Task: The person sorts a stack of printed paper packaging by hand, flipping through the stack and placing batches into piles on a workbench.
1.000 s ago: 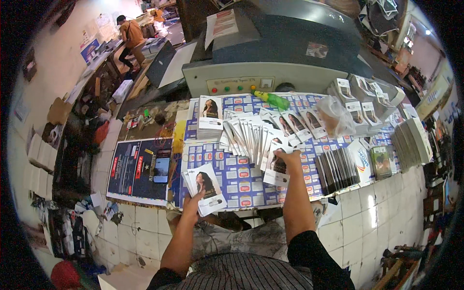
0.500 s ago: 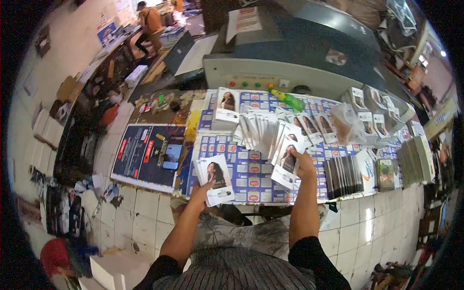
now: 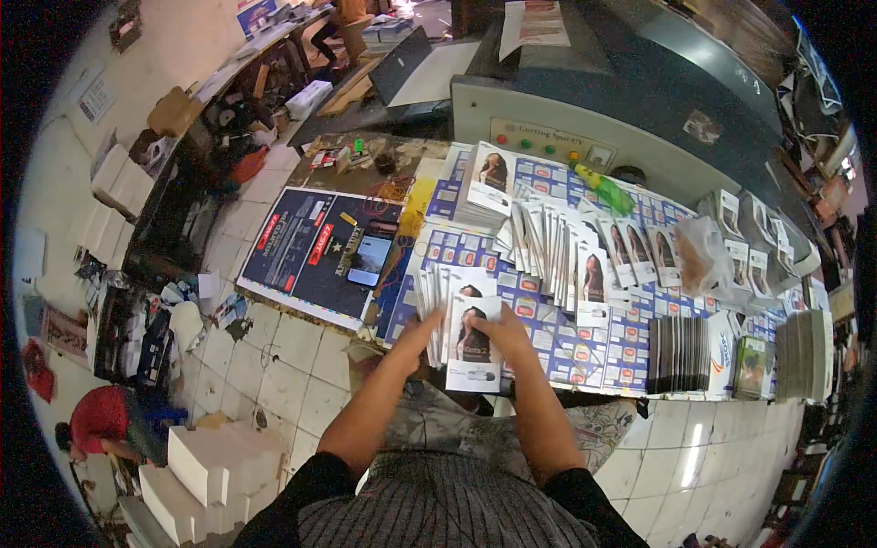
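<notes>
At the table's near edge, my left hand (image 3: 420,336) grips a fanned bundle of white printed cards (image 3: 435,290) by its lower left side. My right hand (image 3: 508,332) holds a front printed card (image 3: 473,374) from the right, thumb on its face. This card, with a long-haired figure printed on it, overlaps the bundle. The fingers beneath the cards are hidden. Beyond my hands, a long row of similar overlapping cards (image 3: 539,239) leans across the patterned blue table sheet (image 3: 539,342). A neat stack of cards (image 3: 487,187) stands behind the row.
Right of the row are a plastic bag (image 3: 705,256), a dark-edged row of cards (image 3: 678,354) and more stacks (image 3: 800,354). A green bottle (image 3: 607,192) lies before the grey machine (image 3: 548,114). To the left is a phone (image 3: 369,260). Another person (image 3: 99,420) bends at the lower left.
My right hand has moved left with its cards, away from the row, and meets the bundle in my left hand. The whole view has shifted, with the table appearing farther right.
</notes>
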A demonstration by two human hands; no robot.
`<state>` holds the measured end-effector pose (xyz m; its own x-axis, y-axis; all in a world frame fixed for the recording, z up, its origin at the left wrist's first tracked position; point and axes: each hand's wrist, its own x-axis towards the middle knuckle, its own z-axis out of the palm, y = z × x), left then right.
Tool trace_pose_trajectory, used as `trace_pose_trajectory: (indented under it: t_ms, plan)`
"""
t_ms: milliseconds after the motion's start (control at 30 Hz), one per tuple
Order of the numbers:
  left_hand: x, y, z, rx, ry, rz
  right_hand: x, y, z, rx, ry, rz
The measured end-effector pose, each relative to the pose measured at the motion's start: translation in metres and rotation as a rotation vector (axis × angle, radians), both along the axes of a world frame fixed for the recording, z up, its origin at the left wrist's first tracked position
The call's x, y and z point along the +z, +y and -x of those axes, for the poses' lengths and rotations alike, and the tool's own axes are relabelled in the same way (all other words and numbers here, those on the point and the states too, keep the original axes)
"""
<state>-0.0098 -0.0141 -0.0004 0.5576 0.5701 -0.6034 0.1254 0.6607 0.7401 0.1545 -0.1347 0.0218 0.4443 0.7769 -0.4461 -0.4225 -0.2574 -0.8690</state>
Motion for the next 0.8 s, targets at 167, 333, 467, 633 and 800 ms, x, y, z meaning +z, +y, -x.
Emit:
trace_pose_trajectory:
  t_ms: [167,333,467,633,800]
  plan:
    - [0.035,0.001,-0.009,0.036,0.109,-0.115,0.002,0.008,0.008,0.168,-0.754,0.231]
    - [0.013,0.009,-0.010,-0.008,-0.012,-0.035,-0.026,0.019,0.009,-0.115,-0.940,0.067]
    - [0.022,0.008,-0.006,-0.213,0.040,-0.143,-0.016,0.032,0.023,-0.126,-0.749,0.113]
    - [0.027,0.002,-0.012,-0.176,-0.173,-0.355,0.001,0.013,0.005,-0.155,-0.196,-0.108]
    - [0.044,0.015,-0.017,-0.367,-0.379,-0.513,0.079,0.000,-0.003,-0.017,-0.212,-0.175]
